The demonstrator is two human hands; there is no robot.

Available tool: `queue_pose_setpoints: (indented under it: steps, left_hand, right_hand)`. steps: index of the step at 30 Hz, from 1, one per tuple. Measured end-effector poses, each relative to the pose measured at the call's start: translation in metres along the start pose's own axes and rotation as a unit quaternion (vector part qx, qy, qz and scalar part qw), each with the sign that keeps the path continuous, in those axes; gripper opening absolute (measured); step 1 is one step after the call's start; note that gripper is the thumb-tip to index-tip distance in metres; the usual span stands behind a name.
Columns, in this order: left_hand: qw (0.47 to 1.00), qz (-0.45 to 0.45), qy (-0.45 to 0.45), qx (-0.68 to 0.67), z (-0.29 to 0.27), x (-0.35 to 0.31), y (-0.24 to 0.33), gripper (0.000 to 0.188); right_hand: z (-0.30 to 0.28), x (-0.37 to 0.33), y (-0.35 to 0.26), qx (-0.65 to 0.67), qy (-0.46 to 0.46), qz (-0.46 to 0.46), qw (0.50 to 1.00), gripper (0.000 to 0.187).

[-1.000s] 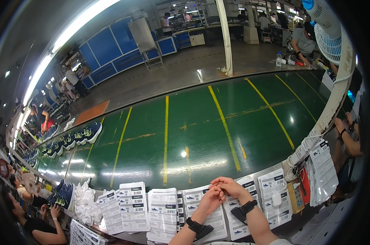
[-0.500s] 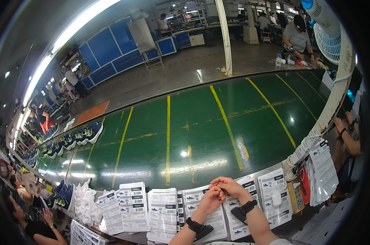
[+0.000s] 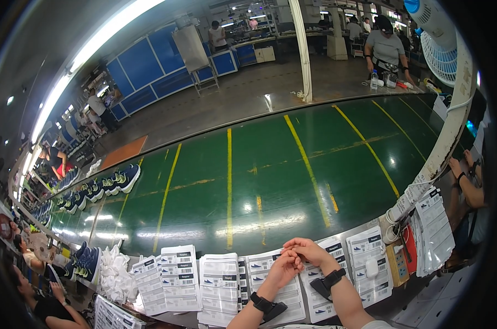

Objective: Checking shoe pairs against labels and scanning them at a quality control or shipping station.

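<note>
Above the sheets at the table's edge, my left hand (image 3: 284, 271) and my right hand (image 3: 309, 253) meet with their fingertips touching. Both are closed with curled fingers, and no object shows in either. A black band (image 3: 266, 306) circles my left wrist, and another black band (image 3: 332, 278) is on my right. Beneath my hands lies a stack of printed label sheets (image 3: 284, 307) with small blue shoe pictures. To its left is another label stack (image 3: 217, 293). Right of my right forearm, a small white rounded case (image 3: 372, 267) rests on more label sheets (image 3: 363, 247).
A green conveyor belt (image 3: 204, 203) with yellow cross lines runs beyond the sheets. Navy sneakers (image 3: 103, 187) stand on its left part. White crumpled paper (image 3: 116, 277) lies at left. A power strip (image 3: 397, 263), hanging label sheets (image 3: 432, 236) and a post (image 3: 451, 131) are at right. Co-workers sit on both sides.
The belt's yellow lines and the sneakers have shifted slightly right. A person across the belt has straightened up, and the co-worker at lower left has moved a hand. My hands have stayed still.
</note>
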State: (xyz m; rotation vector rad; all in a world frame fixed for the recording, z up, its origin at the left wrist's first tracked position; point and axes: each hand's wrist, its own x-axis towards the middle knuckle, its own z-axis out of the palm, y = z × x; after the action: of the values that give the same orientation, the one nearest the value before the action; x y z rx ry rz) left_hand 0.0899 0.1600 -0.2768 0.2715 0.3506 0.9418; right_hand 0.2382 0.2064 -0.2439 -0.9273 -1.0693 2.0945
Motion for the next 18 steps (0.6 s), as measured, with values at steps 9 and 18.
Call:
queue_pose_setpoints:
  steps: [9,18]
  left_hand:
    - [1.0,0.0,-0.003,0.001,-0.0014,0.0006,-0.0007,0.002]
    - [1.0,-0.002,-0.008,0.001,-0.0001,0.0002,-0.0001,0.002]
  right_hand:
    - [-0.0017,0.0018,0.0042,0.0,0.006,-0.013,1.0,0.024]
    - [-0.0023,0.0013,0.0032,-0.003,0.001,-0.002,1.0,0.024]
